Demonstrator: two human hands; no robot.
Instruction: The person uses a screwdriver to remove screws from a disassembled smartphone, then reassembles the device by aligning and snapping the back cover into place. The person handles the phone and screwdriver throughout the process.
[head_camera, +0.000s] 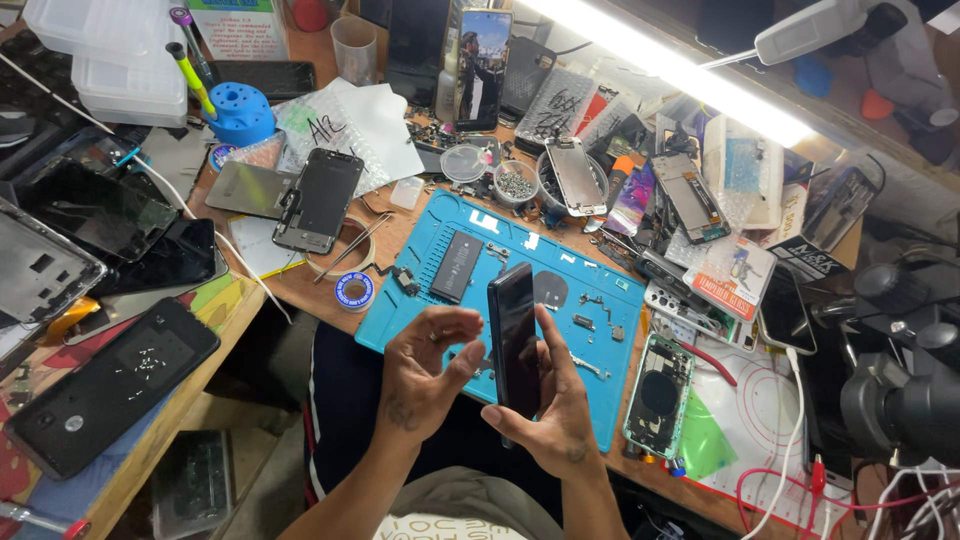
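Low in the middle of the frame, the right hand (548, 425) grips an upright dark phone (514, 340), the left hand's (420, 375) open fingers touching its edge above the blue mat (590, 300).

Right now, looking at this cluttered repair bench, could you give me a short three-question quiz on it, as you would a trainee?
1. True or false: the dark phone is lying flat on the blue work mat.
2. Which hand cradles the phone from below? A) left hand B) right hand C) neither
3. Fill in: the black rectangular battery lies on the ____ mat.

Key
1. False: it is held upright on edge, above the mat.
2. B; the left hand's fingertips reach toward the phone's left edge.
3. Blue.
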